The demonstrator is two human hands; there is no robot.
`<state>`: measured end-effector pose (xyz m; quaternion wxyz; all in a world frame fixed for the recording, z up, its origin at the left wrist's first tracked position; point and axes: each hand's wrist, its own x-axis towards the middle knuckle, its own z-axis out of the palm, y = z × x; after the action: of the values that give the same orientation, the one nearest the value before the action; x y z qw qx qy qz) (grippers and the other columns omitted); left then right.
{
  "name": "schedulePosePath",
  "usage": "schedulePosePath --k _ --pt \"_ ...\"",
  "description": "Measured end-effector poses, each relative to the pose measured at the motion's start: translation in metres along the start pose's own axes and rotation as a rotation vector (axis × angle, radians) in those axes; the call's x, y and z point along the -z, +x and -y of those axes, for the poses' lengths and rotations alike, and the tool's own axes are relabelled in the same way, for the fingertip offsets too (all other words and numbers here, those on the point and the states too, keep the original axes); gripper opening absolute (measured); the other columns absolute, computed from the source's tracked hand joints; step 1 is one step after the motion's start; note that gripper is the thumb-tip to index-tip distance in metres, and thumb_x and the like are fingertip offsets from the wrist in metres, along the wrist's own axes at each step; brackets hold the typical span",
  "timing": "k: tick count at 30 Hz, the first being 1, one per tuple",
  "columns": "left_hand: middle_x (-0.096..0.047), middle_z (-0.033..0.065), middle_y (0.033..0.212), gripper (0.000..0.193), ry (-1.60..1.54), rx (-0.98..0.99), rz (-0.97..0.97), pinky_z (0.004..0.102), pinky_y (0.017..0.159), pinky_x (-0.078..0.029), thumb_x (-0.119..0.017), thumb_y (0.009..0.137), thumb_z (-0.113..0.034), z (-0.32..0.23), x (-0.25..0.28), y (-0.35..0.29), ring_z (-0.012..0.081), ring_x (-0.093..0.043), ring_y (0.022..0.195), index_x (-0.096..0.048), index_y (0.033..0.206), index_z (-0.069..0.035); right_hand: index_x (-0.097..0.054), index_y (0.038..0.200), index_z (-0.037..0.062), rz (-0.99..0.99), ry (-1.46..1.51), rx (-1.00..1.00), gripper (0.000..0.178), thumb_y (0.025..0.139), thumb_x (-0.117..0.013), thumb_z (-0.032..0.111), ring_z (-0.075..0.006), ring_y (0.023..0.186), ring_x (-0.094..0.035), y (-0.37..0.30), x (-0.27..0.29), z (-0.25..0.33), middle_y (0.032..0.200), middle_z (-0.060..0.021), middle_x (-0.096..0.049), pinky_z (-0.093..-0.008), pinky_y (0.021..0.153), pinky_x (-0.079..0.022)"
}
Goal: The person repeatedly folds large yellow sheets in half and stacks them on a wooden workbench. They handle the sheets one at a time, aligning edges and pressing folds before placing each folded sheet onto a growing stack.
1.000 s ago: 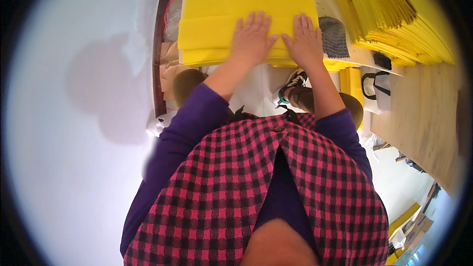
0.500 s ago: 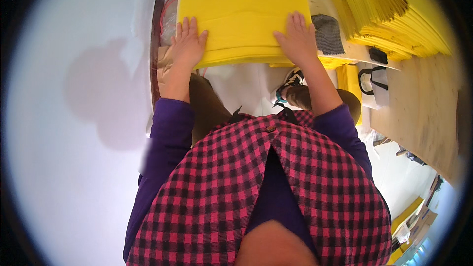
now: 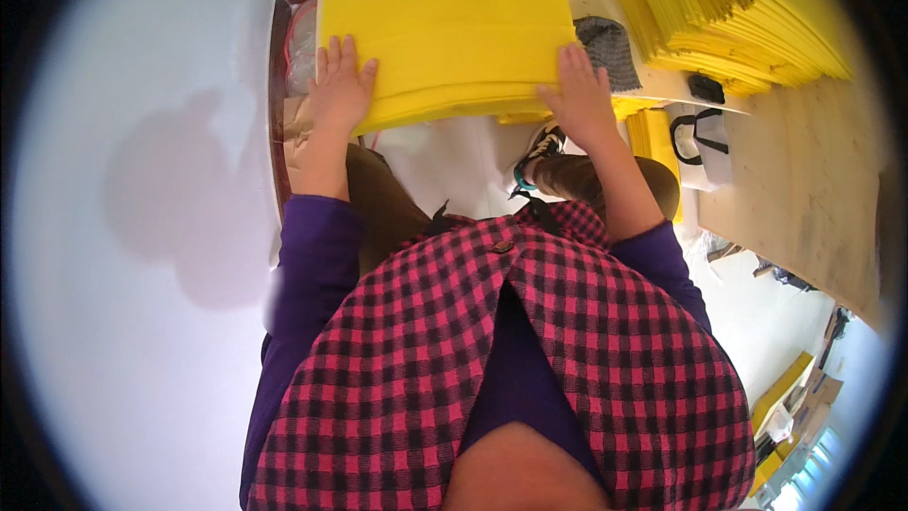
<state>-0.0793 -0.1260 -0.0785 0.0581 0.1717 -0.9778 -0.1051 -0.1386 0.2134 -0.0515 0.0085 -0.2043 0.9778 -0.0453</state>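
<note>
A stack of yellow fabric sheets (image 3: 445, 28) lies on the table before me, its near edge hanging slightly over the table's front. My left hand (image 3: 340, 90) rests flat on the stack's near left corner, fingers apart and pointing away from me. On the near right corner lies my right hand (image 3: 582, 99), its fingers stretched out along the edge and the thumb spread inward. Neither hand grips anything. Just beyond my right fingers is a crumpled grey cloth (image 3: 610, 52).
Tall piles of folded yellow fabric (image 3: 700, 9) stand at the far right. A small black object (image 3: 706, 88) sits at the table edge, above a white bag with black handles (image 3: 702, 156). A wooden panel (image 3: 794, 189) is on the right; a white wall (image 3: 113, 341) on the left.
The whole view has shifted slightly, so things sit a little further left. My right hand has slid slightly nearer along the stack's right edge; my left hand stays at its corner.
</note>
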Motion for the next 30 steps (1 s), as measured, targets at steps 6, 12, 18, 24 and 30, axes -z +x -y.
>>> schedulePosePath --k 6,12,18,24,30 --pt "-0.015 0.0074 0.154 0.065 -0.014 0.012 0.025 0.0568 0.109 -0.019 -0.036 0.093 -0.05 0.001 0.0 0.002 0.0274 -0.012 0.142 -0.021 0.147 -0.017 -0.04 0.13 -0.0023 -0.244 0.744 -0.014 0.047 0.095 -0.047 0.029 -0.0304 0.117 -0.05 -0.028 0.021 -0.008 0.128 -0.0167 -0.05 -0.0423 0.098 -0.038" --pt "-0.015 0.0065 0.154 0.065 -0.027 0.004 0.007 0.0575 0.109 -0.018 -0.036 0.093 -0.051 0.002 -0.001 0.002 0.0272 -0.012 0.142 -0.021 0.147 -0.017 -0.043 0.117 -0.0112 0.126 2.041 -0.486 0.037 0.097 -0.045 0.02 -0.0299 0.099 -0.061 -0.033 0.018 0.014 0.106 -0.0219 -0.058 -0.0342 0.087 -0.052" --pt "-0.015 0.0059 0.154 0.066 -0.046 0.006 0.024 0.0582 0.109 -0.018 -0.036 0.093 -0.052 0.005 0.002 0.002 0.0272 -0.012 0.142 -0.021 0.147 -0.018 -0.043 0.117 -0.0125 0.159 2.222 -0.55 0.04 0.097 -0.046 0.022 -0.0323 0.104 -0.06 -0.015 0.012 0.007 0.111 -0.0263 -0.057 -0.0353 0.088 -0.052" --pt "-0.015 0.0094 0.154 0.067 -0.143 -0.01 -0.019 0.0587 0.108 -0.018 -0.042 0.091 -0.05 0.005 0.01 0.0 0.0283 -0.013 0.142 -0.021 0.147 -0.018 -0.052 0.114 -0.0066 0.179 1.908 -0.545 0.038 0.093 -0.054 0.025 -0.0326 0.097 -0.063 0.017 0.019 -0.026 0.108 -0.0241 -0.061 -0.0355 0.081 -0.055" --pt "-0.047 0.0158 0.132 0.045 -0.272 -0.281 -0.446 0.0479 0.1 -0.035 -0.056 0.089 -0.028 -0.004 0.038 -0.024 0.0323 -0.042 0.125 -0.047 0.129 -0.01 -0.056 0.104 -0.0027 0.199 1.592 -0.485 0.023 0.09 -0.056 0.015 -0.0237 0.078 -0.068 0.032 0.022 -0.032 0.095 -0.0152 -0.065 -0.0277 0.063 -0.057"
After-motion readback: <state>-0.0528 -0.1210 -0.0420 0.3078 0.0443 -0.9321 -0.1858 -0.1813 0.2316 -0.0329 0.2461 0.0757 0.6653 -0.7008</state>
